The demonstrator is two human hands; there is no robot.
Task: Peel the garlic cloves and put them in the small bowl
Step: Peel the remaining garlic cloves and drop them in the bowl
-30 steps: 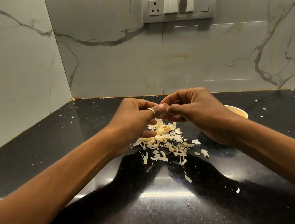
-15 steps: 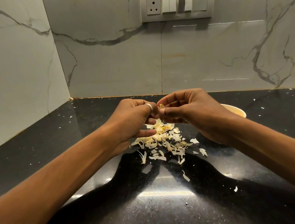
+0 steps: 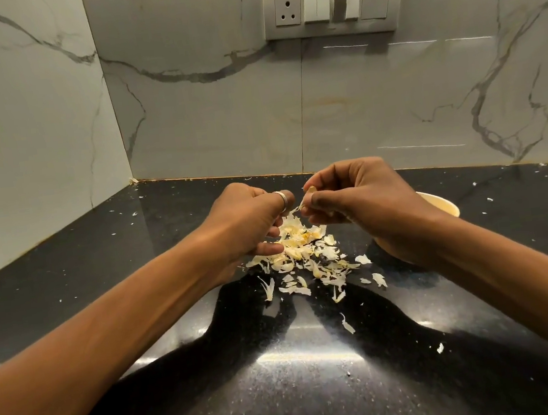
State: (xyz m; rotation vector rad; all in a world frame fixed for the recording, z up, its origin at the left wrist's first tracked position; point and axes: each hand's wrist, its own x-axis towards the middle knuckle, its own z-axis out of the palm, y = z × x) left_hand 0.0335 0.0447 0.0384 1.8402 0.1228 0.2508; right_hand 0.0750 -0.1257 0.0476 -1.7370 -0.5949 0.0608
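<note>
Since the last frame I see the hands drawn slightly apart: the left hand (image 3: 247,224), with a ring (image 3: 282,199) on one finger, pinches one end of a thin strip of skin (image 3: 295,209), and the right hand (image 3: 365,203) has its fingers curled around the garlic clove (image 3: 312,189), whose pale tip shows above the thumb. Both hover just above the pile of peels (image 3: 305,251), which lies on the black speckled countertop (image 3: 288,395). From that pile, the small bowl (image 3: 445,208) sits at about 3 o'clock, mostly hidden behind the right wrist, so I cannot tell what it holds. Loose white flecks dot the counter toward 9 o'clock and 3 o'clock, and a bright light reflection glares at 6 o'clock between the forearms' shadows. At 12 o'clock the grey-veined marble wall (image 3: 219,110) rises from the counter's back edge and meets a second wall in the corner at 10 o'clock. A switch panel (image 3: 332,5) with a socket is mounted high on it.
</note>
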